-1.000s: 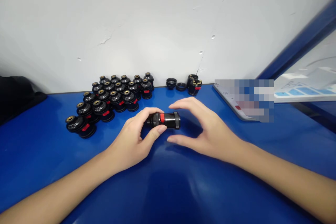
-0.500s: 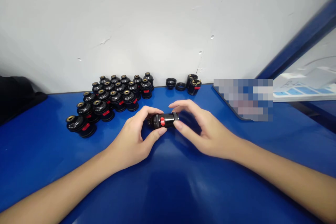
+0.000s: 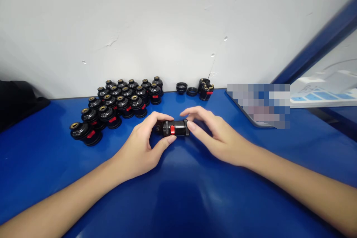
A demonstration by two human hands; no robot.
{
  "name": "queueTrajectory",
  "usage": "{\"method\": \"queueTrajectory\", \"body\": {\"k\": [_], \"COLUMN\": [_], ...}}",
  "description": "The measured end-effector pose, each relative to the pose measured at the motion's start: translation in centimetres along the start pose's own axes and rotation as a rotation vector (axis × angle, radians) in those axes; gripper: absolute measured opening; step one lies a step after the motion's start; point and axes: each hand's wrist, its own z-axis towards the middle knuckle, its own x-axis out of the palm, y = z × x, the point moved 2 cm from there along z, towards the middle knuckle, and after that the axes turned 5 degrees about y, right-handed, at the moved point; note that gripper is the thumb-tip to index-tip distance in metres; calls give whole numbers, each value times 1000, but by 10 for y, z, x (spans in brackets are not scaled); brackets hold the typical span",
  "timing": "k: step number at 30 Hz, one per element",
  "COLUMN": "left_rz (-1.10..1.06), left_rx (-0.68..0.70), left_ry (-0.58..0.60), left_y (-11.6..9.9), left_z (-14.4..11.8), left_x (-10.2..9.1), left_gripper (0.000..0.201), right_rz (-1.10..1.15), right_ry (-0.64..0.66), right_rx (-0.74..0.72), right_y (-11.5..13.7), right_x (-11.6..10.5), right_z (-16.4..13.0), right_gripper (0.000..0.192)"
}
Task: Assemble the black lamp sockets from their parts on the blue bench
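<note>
Centre of frame: black cylindrical socket part (image 3: 173,128), glossy plastic, ribbed collar at its left end, small red tab on the side facing the camera. Long axis lay level, running left to right across the picture, held just above the blue tabletop (image 3: 178,200), smooth and shiny with a soft reflection. Left hand (image 3: 142,148) clamped on the part's left end, thumb below, forefinger arched over the top. Right hand (image 3: 216,135) closed on the right end, fingertips touching the rim, thumb underneath.

Upper left of centre: cluster of finished sockets (image 3: 119,104), black, bell-shaped, brass-coloured inserts on top, red tabs, standing upright in rough rows, close together. Near the wall, right of the cluster: two loose black rings (image 3: 186,89) and two more socket bodies (image 3: 205,90). Far left edge: dark cloth (image 3: 16,100). Right: blurred flat device (image 3: 258,106) at the table's slanting edge.

Broad bare blue surface in the lower frame, between and below the forearms.
</note>
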Motion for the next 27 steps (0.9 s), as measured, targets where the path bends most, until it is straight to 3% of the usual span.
{"method": "queueTrajectory", "body": {"k": [4, 7, 11, 14, 18, 22, 27], "left_rz": [-10, -11, -23, -29, -29, -40, -41], "left_rx": [2, 7, -3, -3, -8, -4, -13], "left_ry": [-3, -1, -1, -2, -2, -5, -9], "left_y": [1, 2, 3, 3, 2, 2, 3], "left_z": [0, 1, 1, 0, 0, 2, 1], "left_x": [0, 1, 1, 1, 1, 1, 1], "left_gripper": [29, 29, 30, 30, 29, 29, 29], "right_rz": [-8, -18, -23, -24, -5, -26, -69], "right_ry": [-18, 0, -13, -7, -2, -4, 4], "right_rx": [-96, -41, -98, -10, -74, -14, -92], "right_y": [2, 0, 2, -1, 0, -2, 0], "right_x": [0, 1, 1, 1, 2, 2, 1], "right_z": [-1, -1, -2, -1, -2, -2, -1], "right_gripper": [47, 35, 47, 29, 47, 32, 41]}}
